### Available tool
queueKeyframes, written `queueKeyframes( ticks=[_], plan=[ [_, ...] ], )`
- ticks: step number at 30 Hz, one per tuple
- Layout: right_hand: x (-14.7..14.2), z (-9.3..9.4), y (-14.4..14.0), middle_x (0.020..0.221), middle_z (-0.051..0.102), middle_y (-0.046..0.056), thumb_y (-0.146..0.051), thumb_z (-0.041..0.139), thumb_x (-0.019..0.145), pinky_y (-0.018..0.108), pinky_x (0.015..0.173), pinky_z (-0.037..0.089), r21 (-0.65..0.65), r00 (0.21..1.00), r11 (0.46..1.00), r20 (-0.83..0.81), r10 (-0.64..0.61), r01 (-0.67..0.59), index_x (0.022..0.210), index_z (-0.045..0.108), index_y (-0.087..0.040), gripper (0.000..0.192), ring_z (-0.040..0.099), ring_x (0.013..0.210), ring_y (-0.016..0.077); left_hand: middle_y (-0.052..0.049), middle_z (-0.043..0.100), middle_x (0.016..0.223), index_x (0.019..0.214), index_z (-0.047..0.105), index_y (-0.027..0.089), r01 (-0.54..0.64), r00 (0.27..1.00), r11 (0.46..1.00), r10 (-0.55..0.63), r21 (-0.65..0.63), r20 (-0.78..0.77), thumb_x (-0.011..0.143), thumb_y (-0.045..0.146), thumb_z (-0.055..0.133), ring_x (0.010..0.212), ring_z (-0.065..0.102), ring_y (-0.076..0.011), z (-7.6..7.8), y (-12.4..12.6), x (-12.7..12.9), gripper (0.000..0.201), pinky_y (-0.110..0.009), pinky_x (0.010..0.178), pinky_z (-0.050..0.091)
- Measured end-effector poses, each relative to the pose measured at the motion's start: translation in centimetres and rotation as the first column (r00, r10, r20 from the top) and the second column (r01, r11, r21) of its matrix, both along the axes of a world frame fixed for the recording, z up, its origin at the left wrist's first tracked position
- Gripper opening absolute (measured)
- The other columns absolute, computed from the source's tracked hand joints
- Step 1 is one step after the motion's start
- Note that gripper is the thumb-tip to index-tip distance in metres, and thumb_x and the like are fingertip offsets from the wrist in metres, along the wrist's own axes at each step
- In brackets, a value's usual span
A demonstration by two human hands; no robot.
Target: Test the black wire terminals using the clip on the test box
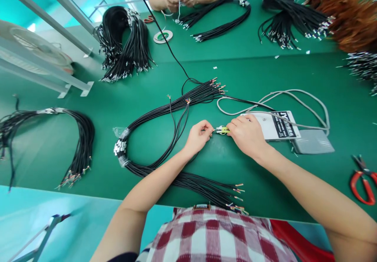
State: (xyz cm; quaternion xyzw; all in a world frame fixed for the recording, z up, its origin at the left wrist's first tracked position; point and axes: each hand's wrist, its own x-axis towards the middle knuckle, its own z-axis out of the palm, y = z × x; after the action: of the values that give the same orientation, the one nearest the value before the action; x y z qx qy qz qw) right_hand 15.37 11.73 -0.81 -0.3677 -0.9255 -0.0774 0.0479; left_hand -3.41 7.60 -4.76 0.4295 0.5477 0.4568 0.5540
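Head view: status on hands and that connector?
Left hand and right hand both pinch the small yellow-green connector over the green table. Black cable bundle lies beside them, clear.

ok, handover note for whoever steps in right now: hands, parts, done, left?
Left hand: fingertips pinched on a thin wire end just left of the connector.
Right hand: pinching the small yellow-green connector over the green table.
Cable bundle: looped in front of the hands, taped at its left bend; bare ends fan out top centre and near the table's front edge.
White box and grey pedal: just right of the right hand. Red cutters: far right.
Done: only the one connector is in hand.
Left: most visible bundle ends look bare.
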Motion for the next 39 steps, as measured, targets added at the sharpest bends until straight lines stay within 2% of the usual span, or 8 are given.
queueKeyframes(
  ticks=[5, 14, 19, 22, 24, 28, 33, 39],
  plan=[
    [0.1, 0.3, 0.1, 0.079, 0.07, 0.005, -0.015, 0.062, 0.089, 0.038, 0.08, 0.026, -0.01, 1.0, 1.0, -0.002, -0.004, 0.004, 0.08, 0.067, -0.017, 0.011, 0.057, 0.084, 0.0231, 0.003, 0.053, 0.062, 0.076, 0.055, 0.016, 0.019, 0.997, 1.0, -0.021, -0.019, -0.074, 0.082, 0.028, 0.062, 0.046, 0.043, -0.0049, -0.9, 0.6, 0.0, 0.015, -0.017, 0.044, 0.031],
    [-0.1, 0.8, -0.3, 0.091, 0.072, 0.009, -0.021, 0.069, 0.086, 0.041, 0.083, 0.028, -0.043, 0.999, 0.998, -0.009, -0.038, 0.038, 0.091, 0.067, -0.015, 0.009, 0.059, 0.091, 0.0264, 0.004, 0.053, 0.061, 0.076, 0.054, 0.017, 0.082, 0.964, 0.997, -0.081, -0.006, -0.255, 0.084, 0.025, 0.056, 0.046, 0.044, -0.0061, -1.0, 1.0, 0.2, 0.011, -0.018, 0.046, 0.034],
    [3.5, 1.1, -2.1, 0.122, 0.07, 0.01, -0.029, 0.064, 0.093, 0.042, 0.092, 0.032, 0.021, 0.96, 0.998, -0.274, -0.057, 0.065, 0.116, 0.062, -0.018, 0.026, 0.06, 0.113, 0.0269, 0.004, 0.054, 0.061, 0.075, 0.054, 0.018, 0.11, 0.937, 0.993, -0.089, 0.042, -0.339, 0.084, 0.024, 0.054, 0.05, 0.047, -0.0073, -0.6, 1.0, 0.1, 0.011, -0.018, 0.051, 0.037],
    [6.6, 0.4, -4.4, 0.119, 0.073, 0.007, -0.021, 0.063, 0.093, 0.039, 0.094, 0.038, 0.067, 0.856, 0.974, -0.492, -0.158, 0.218, 0.109, 0.062, -0.02, 0.016, 0.062, 0.114, 0.0245, 0.004, 0.055, 0.063, 0.075, 0.054, 0.018, 0.115, 0.933, 0.992, -0.091, 0.047, -0.347, 0.084, 0.024, 0.054, 0.052, 0.049, -0.008, -0.5, 0.8, 0.0, 0.011, -0.019, 0.053, 0.039],
    [7.8, -0.3, -6.0, 0.117, 0.074, 0.006, -0.016, 0.063, 0.091, 0.039, 0.095, 0.04, 0.048, 0.823, 0.963, -0.532, -0.199, 0.264, 0.106, 0.062, -0.021, 0.015, 0.063, 0.114, 0.0241, 0.004, 0.055, 0.063, 0.075, 0.054, 0.018, 0.112, 0.936, 0.993, -0.091, 0.04, -0.339, 0.084, 0.024, 0.054, 0.053, 0.049, -0.0082, -0.4, 0.8, 0.1, 0.011, -0.019, 0.053, 0.039],
    [7.9, -2.0, -7.4, 0.115, 0.075, 0.002, -0.013, 0.065, 0.089, 0.04, 0.095, 0.039, 0.076, 0.842, 0.956, -0.496, -0.21, 0.283, 0.109, 0.062, -0.023, 0.023, 0.062, 0.117, 0.0248, 0.004, 0.055, 0.062, 0.075, 0.054, 0.018, 0.103, 0.938, 0.994, -0.085, 0.037, -0.335, 0.083, 0.024, 0.054, 0.052, 0.049, -0.0082, -0.3, 0.8, 0.1, 0.01, -0.019, 0.053, 0.039],
    [7.7, -3.4, -6.8, 0.107, 0.078, 0.001, -0.015, 0.069, 0.086, 0.041, 0.094, 0.037, 0.168, 0.84, 0.93, -0.503, -0.205, 0.327, 0.113, 0.064, -0.025, 0.029, 0.066, 0.11, 0.0254, 0.003, 0.054, 0.062, 0.075, 0.054, 0.018, 0.093, 0.918, 0.995, -0.067, 0.046, -0.391, 0.084, 0.023, 0.053, 0.051, 0.048, -0.0083, -0.3, 0.6, -0.5, 0.01, -0.019, 0.05, 0.037],
    [7.6, -3.1, -7.1, 0.109, 0.077, 0.004, -0.014, 0.071, 0.084, 0.045, 0.099, 0.041, 0.12, 0.788, 0.941, -0.585, -0.19, 0.316, 0.114, 0.065, -0.025, 0.033, 0.062, 0.117, 0.0291, 0.003, 0.054, 0.062, 0.074, 0.053, 0.018, -0.029, 0.965, 0.996, 0.048, 0.079, -0.258, 0.083, 0.026, 0.058, 0.046, 0.048, -0.0074, 0.5, 0.2, -2.6, 0.013, -0.02, 0.046, 0.037]
  ],
)
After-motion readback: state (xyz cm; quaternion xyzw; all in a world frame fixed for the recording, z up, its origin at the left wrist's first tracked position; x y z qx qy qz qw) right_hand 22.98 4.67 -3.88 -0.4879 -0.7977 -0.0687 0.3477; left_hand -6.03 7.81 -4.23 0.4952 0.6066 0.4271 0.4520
